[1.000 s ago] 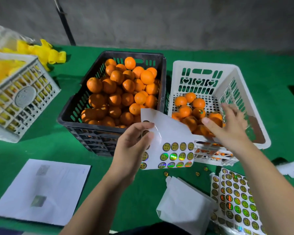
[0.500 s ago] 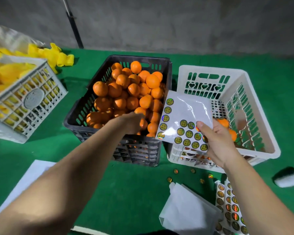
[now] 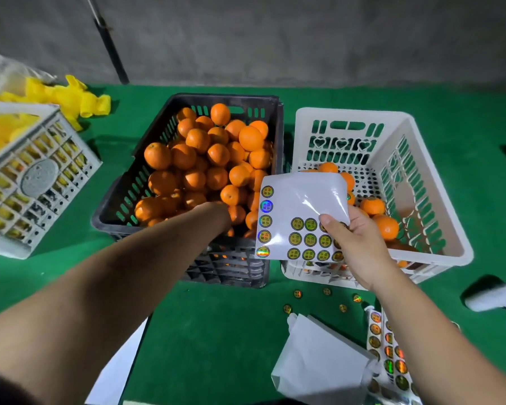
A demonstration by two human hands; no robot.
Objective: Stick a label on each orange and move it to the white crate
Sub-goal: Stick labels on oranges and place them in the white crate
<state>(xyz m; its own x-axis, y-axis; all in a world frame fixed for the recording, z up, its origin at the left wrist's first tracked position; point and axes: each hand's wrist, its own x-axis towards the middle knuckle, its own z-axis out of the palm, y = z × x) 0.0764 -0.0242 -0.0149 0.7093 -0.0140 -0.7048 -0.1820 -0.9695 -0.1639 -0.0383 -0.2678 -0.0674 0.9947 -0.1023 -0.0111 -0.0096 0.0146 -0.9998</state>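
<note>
Orange fruit mostly waits in the black crate [image 3: 129, 197], few lie in the white crate [image 3: 438, 217]; right hand [image 3: 360, 244] pinches the sticker sheet [image 3: 301, 211], left hand's [image 3: 216, 213] grip I cannot tell.

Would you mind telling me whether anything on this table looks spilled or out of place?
Yes: several loose round labels lie scattered on the green table in front of the white crate, off any sheet. Also, the label sheet held by the right hand is curled, mostly peeled bare.
</note>
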